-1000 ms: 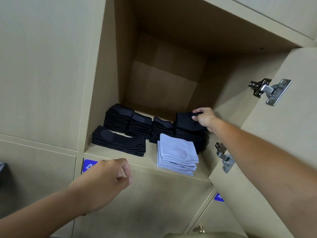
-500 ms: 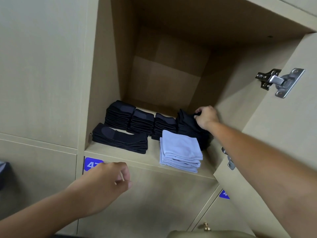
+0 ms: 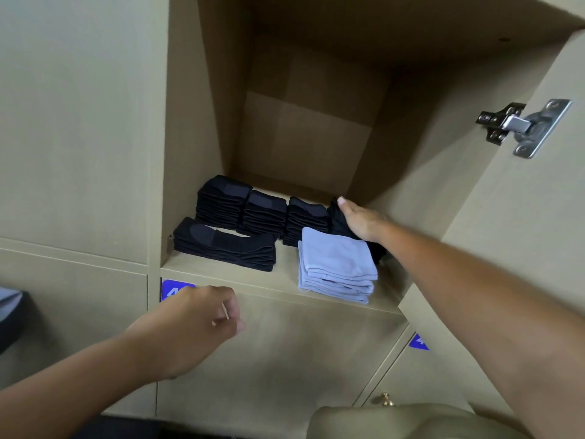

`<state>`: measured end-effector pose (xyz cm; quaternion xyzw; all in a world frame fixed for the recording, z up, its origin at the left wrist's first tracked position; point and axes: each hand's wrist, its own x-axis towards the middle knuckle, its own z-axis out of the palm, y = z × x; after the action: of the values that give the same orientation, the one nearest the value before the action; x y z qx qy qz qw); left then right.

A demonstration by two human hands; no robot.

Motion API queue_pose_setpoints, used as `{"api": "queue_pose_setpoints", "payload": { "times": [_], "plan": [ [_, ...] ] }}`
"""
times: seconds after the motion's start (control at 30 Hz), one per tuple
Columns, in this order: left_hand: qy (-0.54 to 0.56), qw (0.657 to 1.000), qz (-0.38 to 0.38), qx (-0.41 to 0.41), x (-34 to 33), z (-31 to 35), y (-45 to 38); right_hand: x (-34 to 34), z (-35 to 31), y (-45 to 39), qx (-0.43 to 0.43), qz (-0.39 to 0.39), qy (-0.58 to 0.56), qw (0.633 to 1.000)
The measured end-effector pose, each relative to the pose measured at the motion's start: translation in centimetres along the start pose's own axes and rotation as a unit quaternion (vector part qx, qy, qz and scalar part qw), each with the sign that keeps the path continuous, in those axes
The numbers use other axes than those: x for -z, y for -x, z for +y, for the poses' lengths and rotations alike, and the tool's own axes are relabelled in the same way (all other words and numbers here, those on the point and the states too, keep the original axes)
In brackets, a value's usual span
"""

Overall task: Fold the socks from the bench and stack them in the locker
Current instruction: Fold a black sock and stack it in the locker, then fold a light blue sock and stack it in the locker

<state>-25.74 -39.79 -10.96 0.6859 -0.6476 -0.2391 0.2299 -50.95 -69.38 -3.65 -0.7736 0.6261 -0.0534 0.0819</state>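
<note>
The black socks (image 3: 340, 221) under the right hand (image 3: 361, 221) are sitting at the back right of the locker shelf (image 3: 285, 277), on top of the rightmost dark pile, just behind the stack of light blue socks (image 3: 335, 264). The right hand is lying flat over them, fingers straight and together, pressing or patting the pile rather than gripping it — whether the thumb is hooking under an edge is hidden.

To the left, three more folded black stacks (image 3: 262, 209) are standing side by side along the back, touching one another, and a longer, lower pile of black socks (image 3: 224, 245) is lying across the front left of the shelf. All of these are looking neat and settled.

The left hand (image 3: 196, 327) is hanging in front of the closed door below the shelf, fingers loosely curled and, as far as can be seen, holding nothing; it is partly covering a blue number label (image 3: 172, 288).

Judging by this, the task is running well along — several piles are already stacked, and the placing of this latest pair seems to be finishing. How many socks are waiting on the bench cannot be told, since the bench is out of view. The locker door (image 3: 522, 217) is standing open at the right, its hinge (image 3: 522, 128) showing.
</note>
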Motion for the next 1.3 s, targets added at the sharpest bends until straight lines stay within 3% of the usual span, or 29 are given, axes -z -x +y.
{"api": "queue_pose_setpoints", "payload": {
  "times": [0.17,0.43,0.63,1.0,1.3],
  "plan": [
    [-0.012,1.000,0.017,0.001,0.9,-0.6,0.3,0.5,-0.7,0.9,-0.007,0.000,0.010,1.000],
    [-0.042,0.997,0.056,0.006,3.7,-1.9,2.0,1.9,-2.6,3.2,0.111,0.182,-0.006,0.977],
    [-0.068,0.995,0.072,0.015,6.3,-3.0,3.5,1.7,-6.0,7.5,0.215,0.235,-0.042,0.947],
    [-0.056,0.994,0.088,0.044,9.2,-4.8,5.9,-3.5,-14.3,18.4,0.315,0.128,-0.152,0.928],
    [-0.057,0.989,0.116,0.071,11.2,-7.1,8.0,-7.2,-16.5,21.4,0.355,0.011,-0.144,0.924]
  ]
}}
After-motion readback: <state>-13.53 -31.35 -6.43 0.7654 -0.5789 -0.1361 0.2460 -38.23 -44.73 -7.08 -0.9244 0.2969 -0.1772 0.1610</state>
